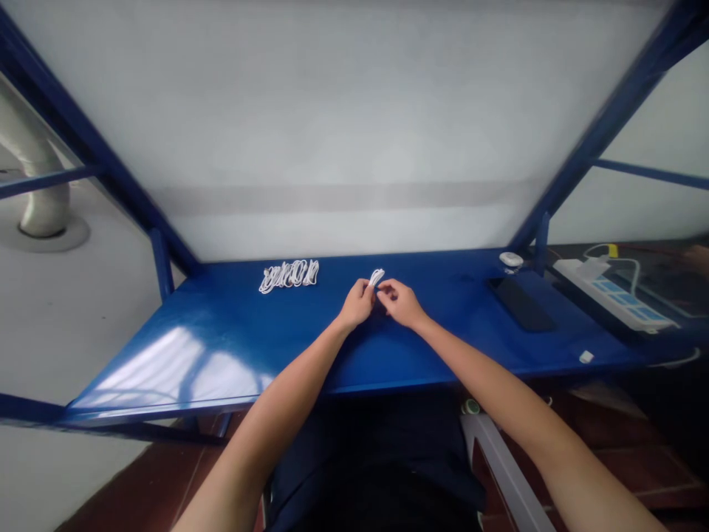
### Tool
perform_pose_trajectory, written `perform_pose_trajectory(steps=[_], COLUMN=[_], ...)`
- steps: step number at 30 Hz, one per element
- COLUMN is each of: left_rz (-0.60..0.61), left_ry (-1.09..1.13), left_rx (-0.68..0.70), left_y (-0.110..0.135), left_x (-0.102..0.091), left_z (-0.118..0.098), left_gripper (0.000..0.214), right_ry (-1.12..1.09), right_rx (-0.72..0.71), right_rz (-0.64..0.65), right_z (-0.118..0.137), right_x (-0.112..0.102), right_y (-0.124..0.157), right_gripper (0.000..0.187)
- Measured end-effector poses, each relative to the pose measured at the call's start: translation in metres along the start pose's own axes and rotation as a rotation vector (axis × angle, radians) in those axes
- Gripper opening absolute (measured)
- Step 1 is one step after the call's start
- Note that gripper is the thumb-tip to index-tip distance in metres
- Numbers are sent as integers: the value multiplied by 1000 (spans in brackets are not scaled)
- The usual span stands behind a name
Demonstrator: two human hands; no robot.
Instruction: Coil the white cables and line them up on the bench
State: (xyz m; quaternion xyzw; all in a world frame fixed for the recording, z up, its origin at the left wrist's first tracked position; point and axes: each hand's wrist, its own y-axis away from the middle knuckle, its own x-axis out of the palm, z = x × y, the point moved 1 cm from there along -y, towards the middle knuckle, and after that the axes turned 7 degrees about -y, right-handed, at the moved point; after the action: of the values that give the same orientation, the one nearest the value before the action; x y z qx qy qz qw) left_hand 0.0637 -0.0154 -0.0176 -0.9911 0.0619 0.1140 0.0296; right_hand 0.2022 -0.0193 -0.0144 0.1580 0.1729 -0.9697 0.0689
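My left hand (357, 304) and my right hand (399, 303) meet above the blue table (454, 340), pinching a small coiled white cable (377, 277) between their fingers. The coil sticks up from my fingertips, and its lower part is hidden by my fingers. To the left of my hands, a row of bundled white cables (289, 276) lies on the tabletop near the back edge.
A black phone or tablet (521, 304) lies on the table's right side, behind it a small white round object (510, 259). A small white piece (586, 357) sits near the front edge. A white power strip (614, 295) lies beyond the right end. Blue steel posts (160, 262) frame the table.
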Motion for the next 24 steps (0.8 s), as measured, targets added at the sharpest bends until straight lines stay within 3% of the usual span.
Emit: perform_pose_trajectory(steps=[4, 10, 13, 16, 24], left_rz=[64, 25, 16, 9, -54], left_ry=[-104, -249, -279, -276, -117], left_rx=[165, 303, 336, 318, 82], left_y=[0, 2, 2, 2, -1], left_x=[-2, -6, -7, -7, 0], left_z=[4, 2, 2, 3, 5], left_gripper=[15, 18, 16, 15, 15], right_ry=[-560, -774, -739, -603, -176], right_rx=[405, 519, 495, 383, 89], right_rz=[84, 135, 136, 110, 38], right_z=[-3, 2, 0, -3, -6], right_x=[-5, -11, -11, -9, -4], right_y=[-7, -7, -6, -8, -4], right_gripper=[15, 15, 14, 17, 19])
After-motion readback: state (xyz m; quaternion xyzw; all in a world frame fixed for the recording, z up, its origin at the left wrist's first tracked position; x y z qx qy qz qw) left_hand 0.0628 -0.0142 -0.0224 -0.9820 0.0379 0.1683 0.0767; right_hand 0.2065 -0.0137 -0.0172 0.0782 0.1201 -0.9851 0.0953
